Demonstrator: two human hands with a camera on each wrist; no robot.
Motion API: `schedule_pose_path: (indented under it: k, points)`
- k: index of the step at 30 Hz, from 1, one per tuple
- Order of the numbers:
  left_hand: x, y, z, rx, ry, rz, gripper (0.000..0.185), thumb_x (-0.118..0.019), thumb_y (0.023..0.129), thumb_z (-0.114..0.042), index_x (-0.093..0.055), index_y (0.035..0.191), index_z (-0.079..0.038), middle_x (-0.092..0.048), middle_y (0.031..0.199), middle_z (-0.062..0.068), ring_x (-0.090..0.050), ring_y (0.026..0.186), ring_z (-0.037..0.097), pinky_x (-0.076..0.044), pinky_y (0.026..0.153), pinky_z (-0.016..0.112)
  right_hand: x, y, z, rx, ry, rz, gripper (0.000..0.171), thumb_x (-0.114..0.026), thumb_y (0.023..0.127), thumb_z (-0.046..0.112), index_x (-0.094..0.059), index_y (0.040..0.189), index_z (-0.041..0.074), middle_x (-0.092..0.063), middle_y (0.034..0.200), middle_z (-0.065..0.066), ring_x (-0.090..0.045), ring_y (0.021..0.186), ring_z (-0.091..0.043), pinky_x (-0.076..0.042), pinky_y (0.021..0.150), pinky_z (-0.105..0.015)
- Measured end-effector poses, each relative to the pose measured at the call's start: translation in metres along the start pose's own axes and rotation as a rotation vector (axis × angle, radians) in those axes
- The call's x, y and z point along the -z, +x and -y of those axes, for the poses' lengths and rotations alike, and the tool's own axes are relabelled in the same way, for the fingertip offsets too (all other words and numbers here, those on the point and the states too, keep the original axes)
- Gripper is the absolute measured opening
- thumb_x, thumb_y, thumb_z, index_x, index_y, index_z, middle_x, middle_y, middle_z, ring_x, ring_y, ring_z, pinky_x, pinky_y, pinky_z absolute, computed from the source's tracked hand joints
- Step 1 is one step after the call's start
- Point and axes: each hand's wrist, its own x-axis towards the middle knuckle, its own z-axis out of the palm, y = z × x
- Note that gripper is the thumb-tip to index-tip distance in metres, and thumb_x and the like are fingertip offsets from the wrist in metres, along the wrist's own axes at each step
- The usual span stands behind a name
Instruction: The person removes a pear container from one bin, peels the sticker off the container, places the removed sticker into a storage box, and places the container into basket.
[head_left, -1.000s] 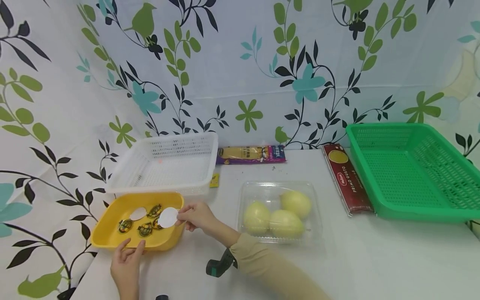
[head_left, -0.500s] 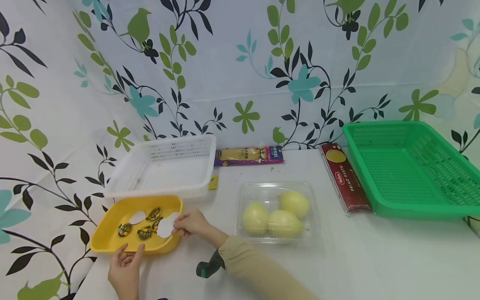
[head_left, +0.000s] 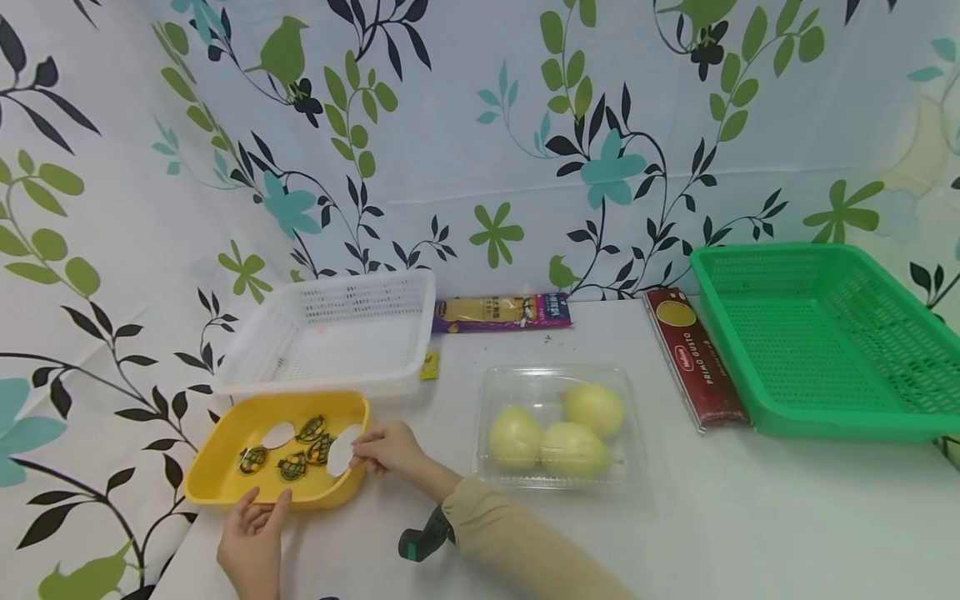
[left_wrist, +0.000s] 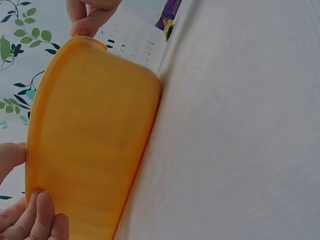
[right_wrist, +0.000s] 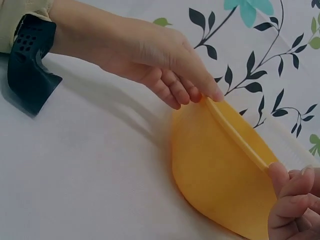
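My left hand (head_left: 251, 537) holds the near rim of a yellow plastic basin (head_left: 217, 483), thumb over the edge and fingers against the outer wall in the right wrist view. At the basin's right end, my right hand (head_left: 390, 447) pinches a flat white disc (head_left: 341, 451), which overlaps the inside of the basin in the head view. Another white disc (head_left: 278, 435) lies in the basin among several small black-and-yellow patterned pieces (head_left: 292, 466). In the left wrist view, the right fingers (left_wrist: 86, 25) are right at the basin's rim; the disc is hidden there.
Behind the basin stands a white basket (head_left: 352, 333). A clear box (head_left: 525, 379) with three pale yellow fruits (head_left: 574, 450) sits right of the right arm. Beyond lie a purple noodle-like packet (head_left: 502, 312), a small yellow sachet (head_left: 429, 365), a red packet (head_left: 693, 367) and a green basket (head_left: 787, 408).
My right hand has lowered the white disc a little toward the basin's right end. My left hand keeps its hold on the near rim. The view has shifted slightly.
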Motion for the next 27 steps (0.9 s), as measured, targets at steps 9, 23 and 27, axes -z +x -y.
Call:
schedule_pose_path:
  k: [9, 23, 27]
  points:
    - [-0.009, 0.019, 0.037, -0.016, 0.076, -0.047, 0.055, -0.072, 0.072, -0.037, -0.058, 0.115, -0.006, -0.060, 0.073, -0.008, -0.051, 0.059, -0.002, -0.039, 0.052, 0.008, 0.004, -0.005, 0.007, -0.012, -0.016, 0.034, 0.010, -0.063, 0.082, 0.006, -0.068, 0.084, -0.003, -0.064, 0.061, -0.005, -0.040, 0.037, -0.005, -0.032, 0.036, -0.015]
    - [-0.017, 0.018, 0.043, -0.003, -0.007, 0.016, 0.044, -0.066, 0.075, -0.044, -0.064, 0.109, -0.015, -0.064, 0.065, -0.006, -0.056, 0.043, 0.012, -0.041, 0.040, 0.017, 0.051, -0.038, 0.038, 0.101, 0.086, 0.245, 0.022, -0.060, 0.085, 0.020, -0.066, 0.091, -0.001, -0.065, 0.070, -0.009, -0.036, 0.041, -0.008, -0.029, 0.040, -0.019]
    - [-0.019, 0.000, 0.025, -0.074, -0.200, 0.117, 0.031, -0.068, 0.078, -0.030, -0.065, 0.104, -0.012, -0.065, 0.066, 0.003, -0.048, 0.036, 0.016, -0.035, 0.034, 0.021, 0.083, -0.055, 0.041, 0.131, 0.032, 0.253, 0.020, -0.057, 0.088, 0.021, -0.064, 0.090, 0.003, -0.065, 0.071, -0.006, -0.037, 0.042, -0.010, -0.029, 0.040, -0.020]
